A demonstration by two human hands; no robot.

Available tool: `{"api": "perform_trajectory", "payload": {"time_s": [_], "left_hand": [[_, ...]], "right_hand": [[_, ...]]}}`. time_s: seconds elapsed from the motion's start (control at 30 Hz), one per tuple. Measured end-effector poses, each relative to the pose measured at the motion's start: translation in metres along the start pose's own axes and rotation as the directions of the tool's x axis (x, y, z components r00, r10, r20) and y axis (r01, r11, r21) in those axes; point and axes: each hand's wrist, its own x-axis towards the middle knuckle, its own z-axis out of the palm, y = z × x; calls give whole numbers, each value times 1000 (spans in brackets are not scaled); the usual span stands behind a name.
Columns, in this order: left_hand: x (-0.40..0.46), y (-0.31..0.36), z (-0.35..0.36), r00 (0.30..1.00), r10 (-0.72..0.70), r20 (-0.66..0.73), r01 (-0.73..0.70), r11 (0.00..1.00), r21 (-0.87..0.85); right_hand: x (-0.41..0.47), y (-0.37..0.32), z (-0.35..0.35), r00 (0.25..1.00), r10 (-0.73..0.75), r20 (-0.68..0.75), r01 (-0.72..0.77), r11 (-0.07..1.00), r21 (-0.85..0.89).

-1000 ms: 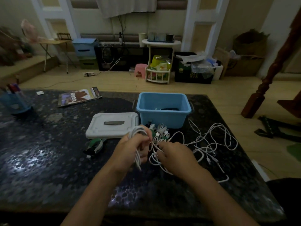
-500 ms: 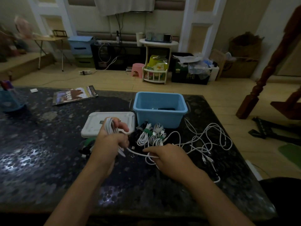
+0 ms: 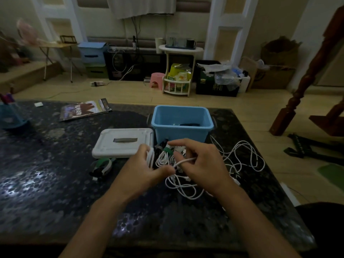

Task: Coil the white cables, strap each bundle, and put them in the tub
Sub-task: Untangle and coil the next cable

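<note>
My left hand (image 3: 144,168) holds a coil of white cable (image 3: 150,157) looped round its fingers. One strand runs from it across to my right hand (image 3: 202,162), whose curled fingers pinch it just above the table. Under and right of my hands lies a tangle of loose white cables (image 3: 242,159). Several small bundles with green straps (image 3: 167,153) lie in front of the blue tub (image 3: 181,123), which stands open with something dark inside.
The tub's white lid (image 3: 122,142) lies left of the tub. A green and black heap of straps (image 3: 101,166) sits below the lid. A magazine (image 3: 85,109) and a blue pen holder (image 3: 10,116) are at the far left of the dark table.
My left hand has come back to the right with its coil. My right hand has risen and moved up toward the tub, carrying the strand over the coil.
</note>
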Motion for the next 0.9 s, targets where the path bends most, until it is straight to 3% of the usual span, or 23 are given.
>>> {"api": "perform_trajectory", "payload": {"time_s": [0.1, 0.2, 0.33, 0.43, 0.57, 0.73, 0.9], "left_hand": [[0, 3, 8, 992, -81, 100, 62, 982, 180], [3, 0, 18, 998, -41, 37, 29, 959, 282], [2, 3, 22, 990, -28, 135, 30, 999, -13], [-5, 9, 33, 979, -32, 201, 85, 962, -261], [-2, 16, 35, 960, -134, 247, 269, 694, -667], [4, 10, 22, 970, -52, 236, 222, 576, -787], [1, 10, 18, 988, -28, 153, 139, 602, -787]], "right_hand": [[2, -2, 3, 999, 35, -20, -33, 996, 79], [3, -3, 6, 995, 79, -66, -72, 992, 108], [6, 9, 4, 972, 212, -98, -207, 977, 52], [5, 18, 10, 947, 316, -57, -319, 946, -61], [4, 24, 19, 915, 396, 82, -367, 898, -242], [-10, 29, 40, 814, 411, 411, -243, 883, -402], [-13, 21, 55, 804, 364, 470, -187, 905, -382]]}}
